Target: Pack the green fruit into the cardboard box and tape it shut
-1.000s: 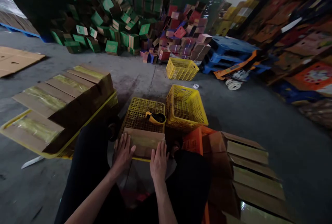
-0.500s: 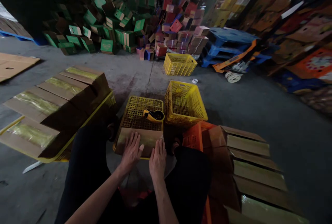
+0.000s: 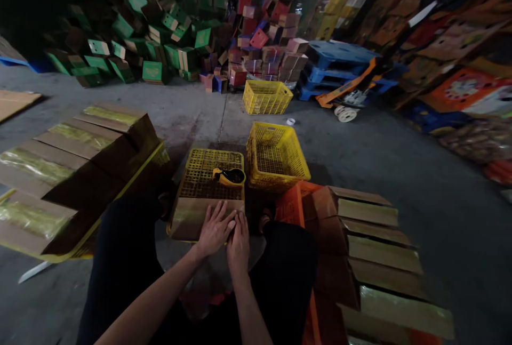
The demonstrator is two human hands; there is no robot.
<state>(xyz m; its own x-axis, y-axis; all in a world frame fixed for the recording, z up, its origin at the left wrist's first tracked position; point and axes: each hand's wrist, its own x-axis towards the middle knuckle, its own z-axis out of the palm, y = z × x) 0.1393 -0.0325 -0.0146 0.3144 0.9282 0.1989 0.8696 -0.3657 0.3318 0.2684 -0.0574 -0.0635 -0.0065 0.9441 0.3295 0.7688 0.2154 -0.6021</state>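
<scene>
A flat brown cardboard box (image 3: 188, 217) lies across the near end of an overturned yellow crate (image 3: 193, 174) between my knees. My left hand (image 3: 216, 230) rests flat on the box's top, fingers stretched out. Close beside it, my right hand (image 3: 239, 243) lies at the box's right end with its fingers extended, and the two hands touch near the thumbs. Neither hand grips anything. Farther up the crate sits a yellow-and-black tape dispenser (image 3: 230, 176), apart from both hands.
Taped cartons (image 3: 86, 142) fill a yellow crate on my left. An orange crate (image 3: 291, 206) with more cartons (image 3: 380, 235) stands right. Ahead are a yellow crate (image 3: 276, 158), another yellow crate (image 3: 267, 98), blue pallets (image 3: 336, 62), an orange pallet jack (image 3: 346, 89) and heaped boxes (image 3: 154, 70).
My left hand has slid right along the box towards my right hand, closing the gap between them. The whole view has shifted slightly; the tape dispenser stays on the crate.
</scene>
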